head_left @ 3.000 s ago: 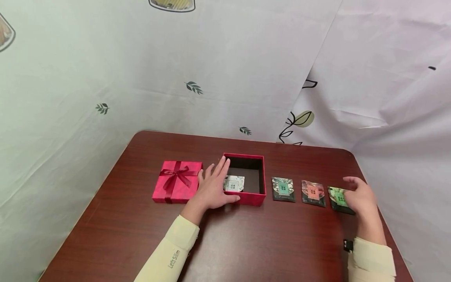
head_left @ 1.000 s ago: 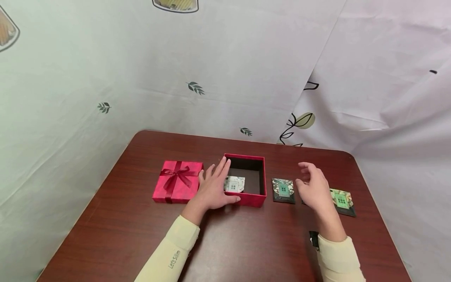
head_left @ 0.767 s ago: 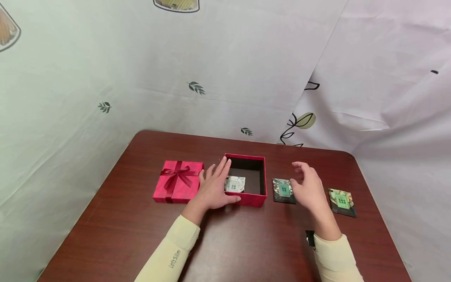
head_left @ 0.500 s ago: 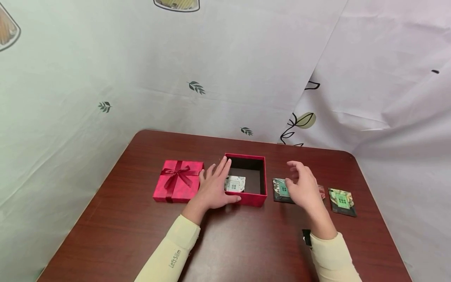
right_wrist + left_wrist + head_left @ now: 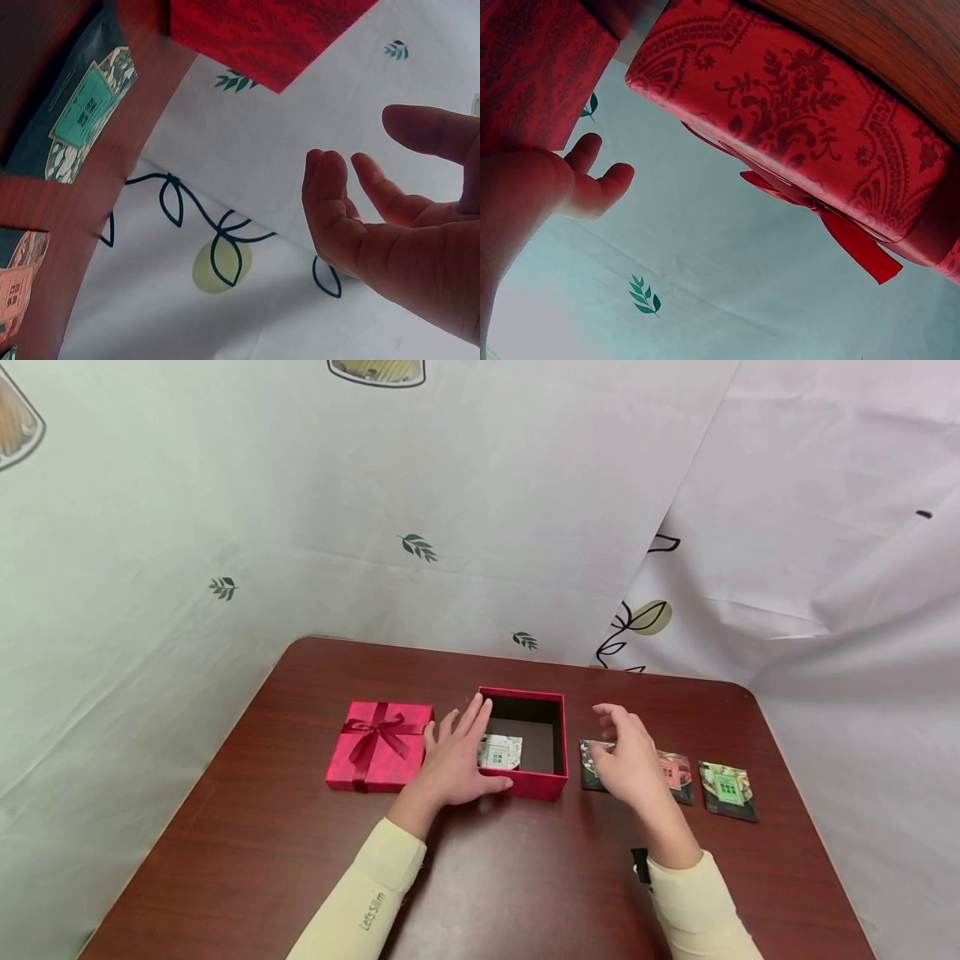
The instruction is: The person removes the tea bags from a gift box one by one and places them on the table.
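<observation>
My left hand (image 5: 452,766) rests on the left side of an open red gift box (image 5: 542,786), fingers stretched over its rim and thumb along the front wall. Inside the box, a white-labelled tea packet (image 5: 501,751) lies partly hidden by that hand. To the right, my right hand (image 5: 630,762) hovers over a teal-labelled packet (image 5: 590,778), covering much of it. In the right wrist view, its fingers (image 5: 330,187) are loosely bent with nothing between them, apart from the teal-labelled packet (image 5: 81,112) on the table.
The red box lid (image 5: 401,772) with a dark red ribbon bow lies left of the box. Right of my right hand are a red-labelled packet (image 5: 677,775) and a green-labelled packet (image 5: 727,790). A white printed curtain (image 5: 465,510) hangs behind the wooden table (image 5: 510,885).
My right hand has moved left from the green-labelled packet, past the red-labelled one, to above the teal-labelled packet. The left hand, box and lid have stayed put.
</observation>
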The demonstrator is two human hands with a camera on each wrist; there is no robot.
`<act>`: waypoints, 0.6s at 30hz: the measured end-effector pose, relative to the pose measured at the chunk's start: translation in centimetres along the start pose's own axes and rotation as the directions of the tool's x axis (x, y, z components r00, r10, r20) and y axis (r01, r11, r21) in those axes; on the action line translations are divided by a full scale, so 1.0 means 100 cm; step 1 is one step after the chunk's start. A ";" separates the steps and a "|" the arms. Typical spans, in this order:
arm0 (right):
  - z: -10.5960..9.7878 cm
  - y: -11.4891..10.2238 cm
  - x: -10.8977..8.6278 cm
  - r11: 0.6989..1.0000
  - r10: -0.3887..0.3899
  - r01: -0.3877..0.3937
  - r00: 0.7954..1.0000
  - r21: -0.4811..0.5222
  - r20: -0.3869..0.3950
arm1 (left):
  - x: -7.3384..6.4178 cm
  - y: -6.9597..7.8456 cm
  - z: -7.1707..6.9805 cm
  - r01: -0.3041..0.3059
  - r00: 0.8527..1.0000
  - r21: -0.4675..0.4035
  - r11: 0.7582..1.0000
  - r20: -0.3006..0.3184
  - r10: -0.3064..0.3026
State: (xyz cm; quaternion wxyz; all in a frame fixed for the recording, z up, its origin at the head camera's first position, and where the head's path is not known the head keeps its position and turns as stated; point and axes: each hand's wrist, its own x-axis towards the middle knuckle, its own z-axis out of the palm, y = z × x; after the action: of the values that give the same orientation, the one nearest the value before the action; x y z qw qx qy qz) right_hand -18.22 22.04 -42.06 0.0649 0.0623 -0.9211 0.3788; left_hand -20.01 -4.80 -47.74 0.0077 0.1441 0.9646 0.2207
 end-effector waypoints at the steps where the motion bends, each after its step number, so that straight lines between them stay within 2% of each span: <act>1: 0.001 -0.001 0.000 1.000 0.001 -0.001 1.000 0.001 0.001 | 0.000 0.000 0.000 0.000 1.000 -0.002 1.000 0.000 0.000; 5: 0.005 -0.005 0.000 1.000 0.005 -0.005 1.000 0.012 0.008 | 0.000 0.000 0.000 0.001 1.000 -0.002 1.000 0.002 -0.001; 18: 0.018 -0.019 0.003 0.997 -0.048 0.046 0.998 0.066 0.036 | 0.000 0.000 0.000 0.008 1.000 0.006 1.000 0.007 -0.008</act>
State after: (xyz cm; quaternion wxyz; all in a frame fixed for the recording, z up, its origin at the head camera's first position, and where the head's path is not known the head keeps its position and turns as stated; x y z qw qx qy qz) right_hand -18.35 19.40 -42.03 0.0544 0.0931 -0.9076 0.4057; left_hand -20.03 -4.80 -47.77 0.0115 0.1410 0.9658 0.2171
